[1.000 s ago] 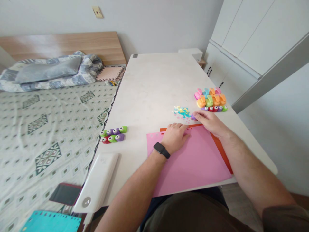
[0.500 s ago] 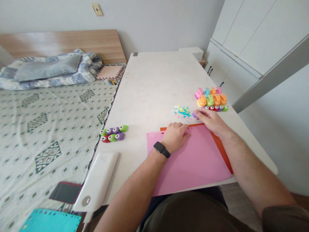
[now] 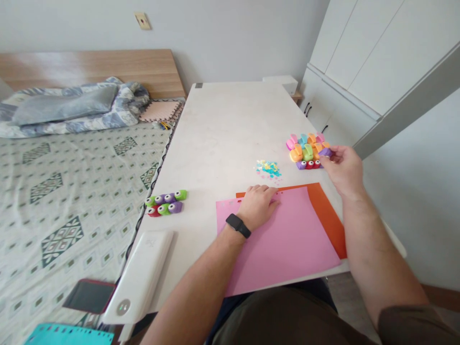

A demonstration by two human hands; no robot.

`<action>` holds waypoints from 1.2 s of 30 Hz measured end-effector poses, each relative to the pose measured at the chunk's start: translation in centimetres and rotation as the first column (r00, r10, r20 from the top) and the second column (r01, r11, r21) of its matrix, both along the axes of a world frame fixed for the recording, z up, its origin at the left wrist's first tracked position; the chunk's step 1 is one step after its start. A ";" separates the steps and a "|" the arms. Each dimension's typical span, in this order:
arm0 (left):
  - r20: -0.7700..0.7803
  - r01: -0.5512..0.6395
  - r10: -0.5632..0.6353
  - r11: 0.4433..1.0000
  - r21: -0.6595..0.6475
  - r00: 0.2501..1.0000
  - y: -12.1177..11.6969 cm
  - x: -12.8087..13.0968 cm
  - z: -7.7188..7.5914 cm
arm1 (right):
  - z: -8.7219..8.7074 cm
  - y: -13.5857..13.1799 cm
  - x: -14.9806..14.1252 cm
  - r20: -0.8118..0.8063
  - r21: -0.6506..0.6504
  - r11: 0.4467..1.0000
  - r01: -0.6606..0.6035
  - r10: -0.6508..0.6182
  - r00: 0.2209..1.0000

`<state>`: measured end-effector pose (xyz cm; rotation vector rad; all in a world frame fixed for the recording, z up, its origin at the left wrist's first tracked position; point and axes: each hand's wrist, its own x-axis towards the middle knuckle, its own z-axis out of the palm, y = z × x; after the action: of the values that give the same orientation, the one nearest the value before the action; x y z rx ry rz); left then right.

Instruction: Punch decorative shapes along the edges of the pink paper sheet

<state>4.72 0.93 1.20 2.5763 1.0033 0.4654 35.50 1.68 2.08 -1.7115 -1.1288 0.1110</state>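
My left hand [image 3: 258, 206], with a black watch on the wrist, lies flat on the upper part of a pink paper sheet [image 3: 283, 249]. An orange sheet [image 3: 328, 218] sticks out from beneath it at the top and right. A purple craft punch [image 3: 325, 152] is pinched between the fingers of my right hand [image 3: 345, 170], over the right end of a group of larger orange, green, blue and pink punches [image 3: 307, 152]. Small red and purple punches [image 3: 310, 165] line up in front of these, partly covered by my hand. Tiny paper cutouts [image 3: 268, 168] lie scattered beyond the sheets.
More small punches [image 3: 165, 203] stand in two rows near the table's left edge. A white oblong device [image 3: 143, 273] is at the front left corner. Beside the table [image 3: 223, 139] is a bed with a dark tablet-like device [image 3: 89, 295] and a turquoise sheet [image 3: 70, 335].
My right hand has moved right with the purple punch, from beside the cutouts to the punch group. My left hand stays on the pink sheet.
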 end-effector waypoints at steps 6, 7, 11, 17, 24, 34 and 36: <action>-0.002 -0.001 0.001 1.000 0.002 1.000 0.0 0.0 0.0 | -0.3 -0.6 5.5 0.270 -0.180 0.911 0.371 -0.317 0.909; -0.003 0.002 -0.002 1.000 0.000 1.000 0.1 0.0 0.0 | -0.4 -0.7 5.9 0.297 -0.213 0.898 0.386 -0.317 0.901; -0.008 0.004 -0.005 1.000 -0.009 1.000 0.1 0.0 0.0 | -0.7 -0.7 6.5 0.382 -0.347 0.853 0.391 -0.252 0.889; -0.005 0.006 -0.006 1.000 -0.003 1.000 0.1 0.0 -0.1 | -2.0 -0.3 7.2 0.395 -0.435 0.811 0.392 -0.219 0.892; -0.003 0.006 -0.006 1.000 0.001 1.000 0.1 0.0 -0.2 | -3.4 0.4 8.0 0.337 -0.399 0.831 0.388 -0.261 0.905; 0.007 0.012 -0.012 1.000 0.005 1.000 0.1 0.0 -0.2 | -4.4 0.9 8.3 0.272 -0.360 0.861 0.360 -0.272 0.923; 0.001 0.012 -0.012 1.000 0.004 1.000 0.1 -0.1 -0.2 | -4.5 1.0 8.3 0.265 -0.352 0.867 0.353 -0.269 0.926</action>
<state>4.65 0.99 1.05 2.5835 0.9872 0.4666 43.81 2.64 -2.47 -2.2945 -1.0046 -0.0506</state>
